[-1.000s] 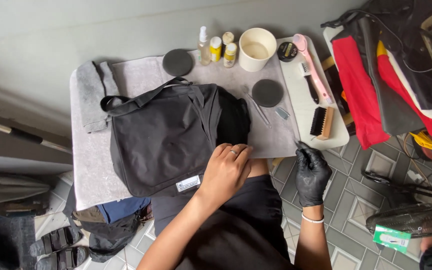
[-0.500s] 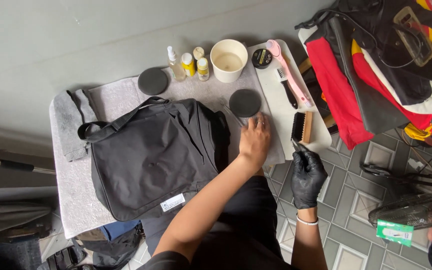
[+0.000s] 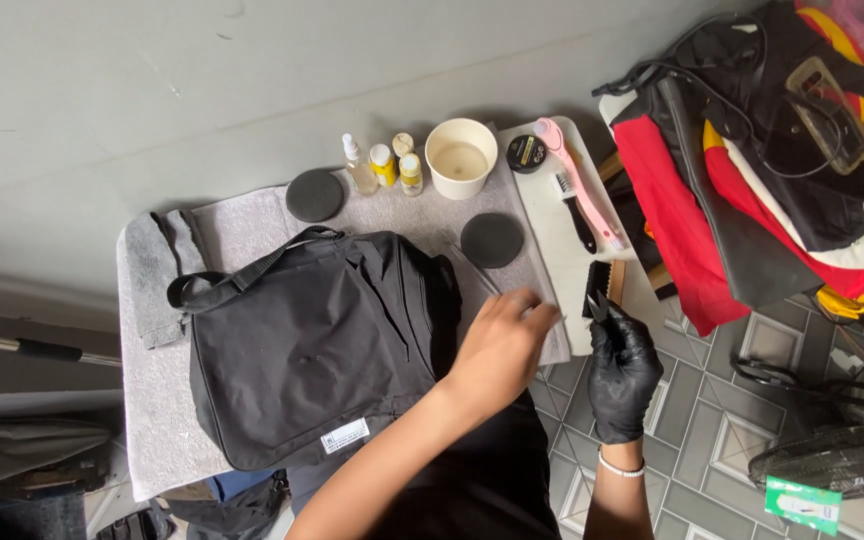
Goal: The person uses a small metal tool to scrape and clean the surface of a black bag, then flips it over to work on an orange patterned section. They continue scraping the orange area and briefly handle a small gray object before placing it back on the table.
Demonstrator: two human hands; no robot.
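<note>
— So where are the hands just now?

— Left hand (image 3: pixel 500 345) is bare and lies over the right edge of the black bag (image 3: pixel 317 345), fingers (image 3: pixel 537 318) stretched out flat toward a thin rod-like tool (image 3: pixel 480 274) on the grey towel (image 3: pixel 157 400). Nothing is clasped in it, as far as I can see. The right hand (image 3: pixel 622 375), in a black glove, has its fingers pinched around a small dark brush (image 3: pixel 600 296), lifted just off the white tray (image 3: pixel 562 235).

— And the bag itself?

— Lying flat on the towel, left of middle on the bench (image 3: pixel 137 455), strap looped out at its upper left, a small white label near its lower edge.

— How far along would you say the work is?

— Early, I'd judge. The bag looks dry, with no foam or wet patches showing. The cream cup (image 3: pixel 461 157) holds a pale liquid, the small bottles (image 3: pixel 384 165) stand capped beside it, and two round black pads (image 3: pixel 492 240) lie apart on the towel. A pink-handled brush (image 3: pixel 577 180) and a little round tin (image 3: pixel 526 153) rest on the tray. So tools are laid out and one is picked up; the brushing itself seems yet to be done.

— And the room?

— Plain grey wall behind the bench, patterned grey floor tiles (image 3: pixel 712 400) to the right, a heap of red and black bags (image 3: pixel 752 170) there too, and a fan's grille (image 3: pixel 832 460) low in the corner.
</note>
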